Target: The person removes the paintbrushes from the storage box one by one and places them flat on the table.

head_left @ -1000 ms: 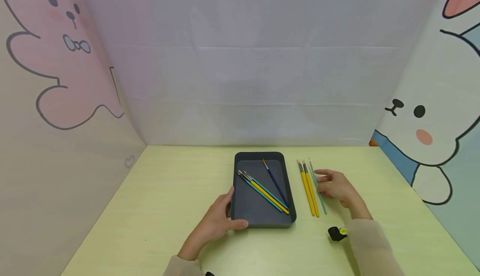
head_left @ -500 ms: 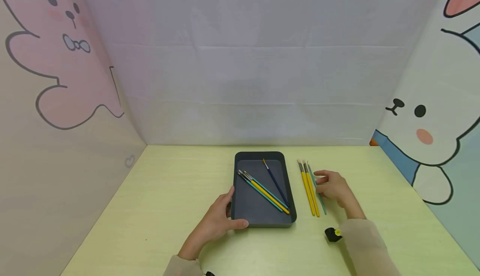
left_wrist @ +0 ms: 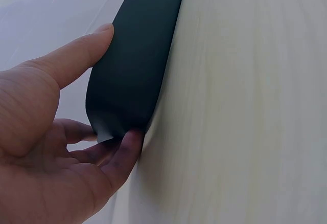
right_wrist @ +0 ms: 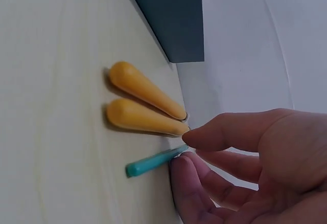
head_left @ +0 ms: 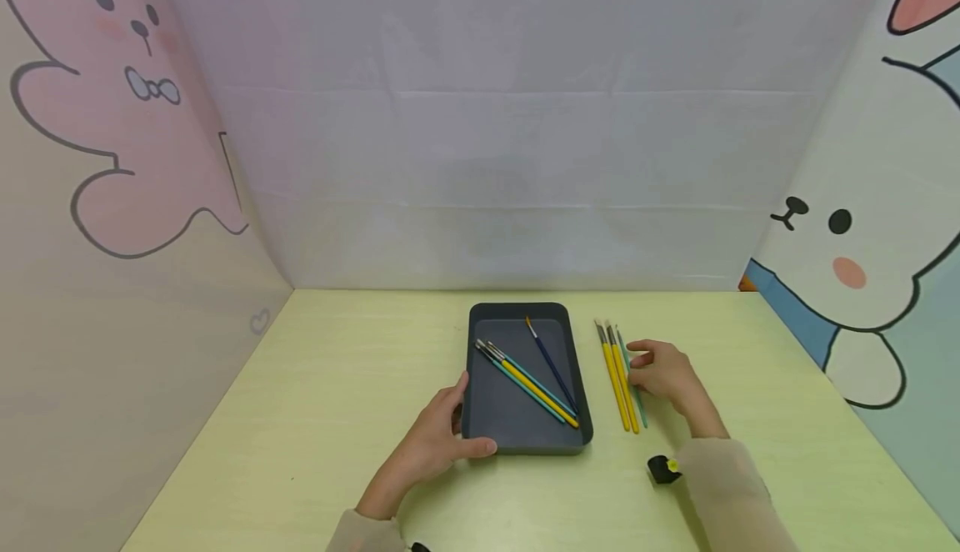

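Note:
My left hand (head_left: 431, 439) holds the near left corner of a dark grey tray (head_left: 491, 419), thumb along its front side and fingers on its left side. In the left wrist view the dark tray wall (left_wrist: 133, 55) sits between thumb and fingers. To the right of the tray, my right hand (head_left: 671, 373) pinches a slim teal paintbrush (head_left: 641, 408) between thumb and fingertips. The right wrist view shows that brush's rounded handle end (right_wrist: 148, 164) sticking out past the fingers. Two yellow-handled paintbrushes (head_left: 614, 381) lie side by side just left of it.
Inside the tray lie a dark blue paintbrush (head_left: 552, 364), a yellow one (head_left: 542, 395) and two teal ones (head_left: 525, 392). A black wrist camera (head_left: 663, 469) hangs at the right sleeve. White and cartoon-printed panels border the pale yellow table (head_left: 345, 368).
The right hand has shifted slightly left, and the teal paintbrush has slid closer to the yellow ones. The left hand and tray hold still.

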A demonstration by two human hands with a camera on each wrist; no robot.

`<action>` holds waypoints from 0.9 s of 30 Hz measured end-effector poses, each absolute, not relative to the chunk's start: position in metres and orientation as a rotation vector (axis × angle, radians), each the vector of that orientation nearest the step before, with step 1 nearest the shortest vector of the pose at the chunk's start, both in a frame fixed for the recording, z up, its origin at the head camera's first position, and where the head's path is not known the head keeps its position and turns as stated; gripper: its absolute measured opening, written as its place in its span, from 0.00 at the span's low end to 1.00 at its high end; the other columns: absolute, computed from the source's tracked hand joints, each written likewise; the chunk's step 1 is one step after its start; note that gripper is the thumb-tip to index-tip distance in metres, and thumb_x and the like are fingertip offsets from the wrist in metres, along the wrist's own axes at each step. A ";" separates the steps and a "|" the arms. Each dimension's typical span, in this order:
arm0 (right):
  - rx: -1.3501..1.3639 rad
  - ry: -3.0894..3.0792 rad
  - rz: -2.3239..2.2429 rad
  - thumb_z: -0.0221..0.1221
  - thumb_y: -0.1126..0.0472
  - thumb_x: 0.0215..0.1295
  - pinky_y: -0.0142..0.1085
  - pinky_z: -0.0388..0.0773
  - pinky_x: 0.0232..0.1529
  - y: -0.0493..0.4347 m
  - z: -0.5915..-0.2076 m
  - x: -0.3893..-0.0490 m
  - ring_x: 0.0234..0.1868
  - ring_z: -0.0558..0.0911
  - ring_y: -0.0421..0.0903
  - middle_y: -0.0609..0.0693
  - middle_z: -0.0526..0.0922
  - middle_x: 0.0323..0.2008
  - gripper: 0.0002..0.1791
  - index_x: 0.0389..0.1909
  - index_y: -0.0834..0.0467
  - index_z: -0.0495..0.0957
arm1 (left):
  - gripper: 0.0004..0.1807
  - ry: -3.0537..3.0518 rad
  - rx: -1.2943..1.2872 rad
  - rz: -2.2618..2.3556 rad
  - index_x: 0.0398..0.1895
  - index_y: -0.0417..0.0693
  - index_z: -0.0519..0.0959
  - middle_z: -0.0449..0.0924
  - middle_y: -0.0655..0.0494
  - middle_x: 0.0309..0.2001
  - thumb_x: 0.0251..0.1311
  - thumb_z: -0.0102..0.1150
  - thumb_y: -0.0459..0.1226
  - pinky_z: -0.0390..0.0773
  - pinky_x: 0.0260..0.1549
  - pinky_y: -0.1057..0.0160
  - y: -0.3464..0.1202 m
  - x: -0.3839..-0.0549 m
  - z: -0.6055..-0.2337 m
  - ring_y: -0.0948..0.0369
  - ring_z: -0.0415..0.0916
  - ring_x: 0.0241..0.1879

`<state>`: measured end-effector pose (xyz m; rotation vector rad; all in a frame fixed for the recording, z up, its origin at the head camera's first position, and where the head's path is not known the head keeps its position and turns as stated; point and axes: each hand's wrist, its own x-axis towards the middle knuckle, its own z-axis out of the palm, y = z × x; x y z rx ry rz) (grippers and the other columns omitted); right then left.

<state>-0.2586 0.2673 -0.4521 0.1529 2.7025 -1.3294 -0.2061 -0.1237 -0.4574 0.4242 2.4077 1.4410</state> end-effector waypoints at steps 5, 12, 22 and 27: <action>0.098 2.676 -1.345 0.64 0.70 0.64 0.39 0.85 0.36 0.265 -0.446 -0.257 0.36 0.83 0.49 0.65 0.82 0.50 0.35 0.72 0.71 0.70 | 0.65 2.410 0.406 1.437 0.87 0.43 0.44 0.59 0.35 0.77 0.58 0.82 0.45 0.79 0.64 0.47 -0.125 -0.206 -0.458 0.47 0.74 0.67; -0.022 2.744 -1.275 0.64 0.67 0.67 0.43 0.84 0.38 0.263 -0.437 -0.254 0.44 0.85 0.57 0.68 0.82 0.55 0.34 0.74 0.68 0.70 | 0.65 2.418 0.396 1.431 0.88 0.44 0.45 0.59 0.35 0.77 0.57 0.82 0.46 0.78 0.65 0.46 -0.124 -0.205 -0.458 0.46 0.74 0.68; -0.245 2.744 -1.298 0.67 0.68 0.66 0.47 0.87 0.48 0.239 -0.419 -0.256 0.54 0.84 0.62 0.68 0.81 0.58 0.34 0.73 0.67 0.71 | 0.65 2.415 0.404 1.433 0.87 0.43 0.45 0.59 0.34 0.77 0.57 0.82 0.45 0.79 0.64 0.47 -0.125 -0.205 -0.458 0.47 0.74 0.67; -0.337 2.765 -1.229 0.68 0.68 0.64 0.47 0.86 0.48 0.225 -0.403 -0.269 0.53 0.84 0.60 0.67 0.81 0.59 0.35 0.73 0.64 0.72 | 0.65 2.413 0.427 1.435 0.87 0.42 0.45 0.59 0.34 0.77 0.57 0.82 0.45 0.79 0.63 0.49 -0.123 -0.206 -0.459 0.48 0.75 0.65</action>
